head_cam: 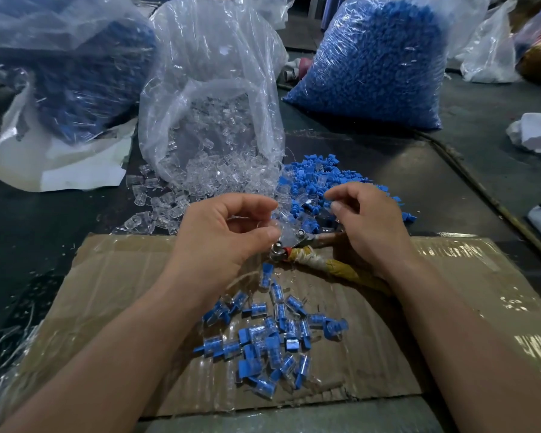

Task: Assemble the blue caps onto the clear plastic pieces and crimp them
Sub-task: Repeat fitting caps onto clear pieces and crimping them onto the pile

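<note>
My left hand (228,232) pinches a clear plastic piece (280,218) between thumb and forefinger, just above the metal head of the crimping pliers (289,242). My right hand (369,220) hovers over the loose blue caps (313,179) with fingers curled; whether it pinches a cap I cannot tell. The pliers' tape-wrapped handles (334,267) lie on the cardboard under my right wrist. Loose clear pieces (156,201) spill from an open clear bag (213,98). Several assembled blue-and-clear pieces (269,335) are heaped on the cardboard (122,282).
A full bag of blue caps (378,57) stands at the back right. Another bag with blue parts (75,73) sits at the back left on white sheeting. White cloth (537,132) lies at the right edge. The floor around is dark.
</note>
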`<state>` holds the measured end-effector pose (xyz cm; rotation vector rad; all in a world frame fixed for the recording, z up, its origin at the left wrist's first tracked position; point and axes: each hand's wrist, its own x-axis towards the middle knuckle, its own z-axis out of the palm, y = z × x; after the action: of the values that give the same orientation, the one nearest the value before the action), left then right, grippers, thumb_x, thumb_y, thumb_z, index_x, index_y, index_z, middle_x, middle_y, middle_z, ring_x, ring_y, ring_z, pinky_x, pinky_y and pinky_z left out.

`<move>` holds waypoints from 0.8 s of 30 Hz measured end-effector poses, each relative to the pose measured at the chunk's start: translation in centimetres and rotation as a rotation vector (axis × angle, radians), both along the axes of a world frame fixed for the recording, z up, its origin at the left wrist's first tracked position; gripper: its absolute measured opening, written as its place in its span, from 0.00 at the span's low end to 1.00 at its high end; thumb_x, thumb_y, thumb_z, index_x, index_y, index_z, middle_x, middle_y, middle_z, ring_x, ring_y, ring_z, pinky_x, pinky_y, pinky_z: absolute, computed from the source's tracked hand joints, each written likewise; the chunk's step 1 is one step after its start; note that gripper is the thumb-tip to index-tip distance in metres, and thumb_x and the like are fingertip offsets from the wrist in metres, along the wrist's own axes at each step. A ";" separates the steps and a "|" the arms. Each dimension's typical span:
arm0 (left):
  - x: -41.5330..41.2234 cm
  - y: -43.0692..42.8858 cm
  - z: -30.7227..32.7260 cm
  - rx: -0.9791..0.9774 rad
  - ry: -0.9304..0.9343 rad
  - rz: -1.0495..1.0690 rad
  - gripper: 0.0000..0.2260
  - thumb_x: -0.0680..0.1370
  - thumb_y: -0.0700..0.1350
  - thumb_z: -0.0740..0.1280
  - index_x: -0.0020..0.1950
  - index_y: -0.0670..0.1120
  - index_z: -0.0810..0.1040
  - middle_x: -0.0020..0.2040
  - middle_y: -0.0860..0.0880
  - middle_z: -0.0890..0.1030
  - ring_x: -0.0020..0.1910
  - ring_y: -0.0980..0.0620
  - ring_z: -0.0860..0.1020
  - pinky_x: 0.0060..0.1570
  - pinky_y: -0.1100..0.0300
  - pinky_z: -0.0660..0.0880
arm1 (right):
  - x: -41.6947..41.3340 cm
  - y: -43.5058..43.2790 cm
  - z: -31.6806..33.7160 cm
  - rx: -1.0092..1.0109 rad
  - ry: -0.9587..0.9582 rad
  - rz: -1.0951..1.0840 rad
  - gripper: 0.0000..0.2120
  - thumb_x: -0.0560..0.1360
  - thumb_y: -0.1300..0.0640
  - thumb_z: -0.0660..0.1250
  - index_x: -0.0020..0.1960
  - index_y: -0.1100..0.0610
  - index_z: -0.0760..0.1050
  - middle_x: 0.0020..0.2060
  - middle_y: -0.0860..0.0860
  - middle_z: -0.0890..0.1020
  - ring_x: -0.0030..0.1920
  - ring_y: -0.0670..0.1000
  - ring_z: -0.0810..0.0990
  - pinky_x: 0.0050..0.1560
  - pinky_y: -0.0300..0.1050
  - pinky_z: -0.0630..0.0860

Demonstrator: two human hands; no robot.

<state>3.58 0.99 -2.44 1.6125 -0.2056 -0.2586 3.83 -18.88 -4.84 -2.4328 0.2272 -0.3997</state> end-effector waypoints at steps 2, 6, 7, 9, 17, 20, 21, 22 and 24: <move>-0.1 0.0 0.1 0.023 -0.012 -0.008 0.11 0.67 0.35 0.71 0.43 0.50 0.80 0.39 0.55 0.82 0.35 0.65 0.79 0.32 0.76 0.72 | -0.3 0.2 0.4 0.063 -0.051 0.007 0.09 0.75 0.63 0.64 0.49 0.49 0.76 0.45 0.45 0.77 0.44 0.39 0.74 0.44 0.28 0.70; -0.2 0.0 0.2 0.026 -0.025 -0.011 0.10 0.66 0.36 0.72 0.41 0.50 0.81 0.36 0.48 0.81 0.32 0.61 0.79 0.32 0.73 0.74 | -1.2 0.8 1.4 0.219 -0.098 0.037 0.15 0.73 0.65 0.67 0.43 0.44 0.75 0.41 0.41 0.78 0.45 0.40 0.79 0.46 0.30 0.75; -0.2 0.1 0.3 0.003 -0.016 -0.012 0.09 0.64 0.38 0.72 0.41 0.50 0.81 0.36 0.46 0.81 0.31 0.59 0.79 0.31 0.71 0.74 | -1.5 1.1 1.7 0.256 -0.121 0.054 0.16 0.72 0.66 0.68 0.42 0.43 0.74 0.41 0.40 0.79 0.44 0.41 0.79 0.46 0.31 0.76; -0.2 0.1 0.3 -0.054 0.015 -0.008 0.10 0.62 0.41 0.70 0.41 0.51 0.82 0.37 0.44 0.81 0.31 0.54 0.79 0.29 0.68 0.76 | -2.2 1.9 2.2 0.311 -0.183 0.103 0.18 0.71 0.67 0.69 0.42 0.42 0.74 0.38 0.40 0.80 0.42 0.41 0.80 0.44 0.31 0.76; 0.1 -0.1 -0.4 -0.043 0.017 0.009 0.13 0.71 0.32 0.68 0.46 0.51 0.80 0.37 0.47 0.84 0.38 0.51 0.83 0.35 0.64 0.79 | -3.6 4.5 2.5 0.387 -0.245 0.284 0.15 0.69 0.67 0.71 0.41 0.47 0.76 0.34 0.44 0.80 0.36 0.43 0.79 0.39 0.35 0.77; -0.1 -0.1 -0.3 -0.004 -0.032 0.045 0.08 0.69 0.34 0.71 0.41 0.45 0.78 0.35 0.45 0.83 0.36 0.48 0.83 0.35 0.61 0.80 | -3.7 4.9 2.4 0.365 -0.261 0.290 0.15 0.69 0.66 0.71 0.41 0.46 0.75 0.33 0.45 0.79 0.35 0.43 0.79 0.39 0.35 0.77; -0.1 -0.2 -0.3 0.011 -0.056 0.051 0.07 0.69 0.34 0.71 0.39 0.45 0.78 0.34 0.45 0.83 0.35 0.48 0.83 0.35 0.61 0.80 | -3.7 5.0 2.3 0.354 -0.264 0.292 0.15 0.69 0.66 0.71 0.40 0.46 0.74 0.33 0.45 0.79 0.35 0.43 0.79 0.38 0.34 0.76; -0.2 -0.2 -0.2 0.021 -0.077 0.052 0.07 0.69 0.33 0.72 0.38 0.45 0.79 0.34 0.45 0.83 0.35 0.47 0.82 0.35 0.61 0.80 | -3.6 5.1 2.3 0.333 -0.264 0.293 0.15 0.69 0.66 0.71 0.40 0.45 0.74 0.33 0.44 0.79 0.35 0.43 0.79 0.38 0.33 0.76; -0.3 -0.3 -0.1 0.029 -0.113 0.042 0.08 0.69 0.33 0.72 0.38 0.46 0.80 0.34 0.45 0.83 0.35 0.46 0.82 0.35 0.59 0.81 | -3.6 5.3 2.1 0.270 -0.268 0.283 0.16 0.69 0.66 0.71 0.40 0.44 0.73 0.34 0.44 0.79 0.36 0.43 0.78 0.37 0.31 0.75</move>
<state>3.27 0.64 -2.53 1.6602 -0.2554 -0.1389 0.18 -13.63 -2.71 -2.0810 -0.1686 -0.5238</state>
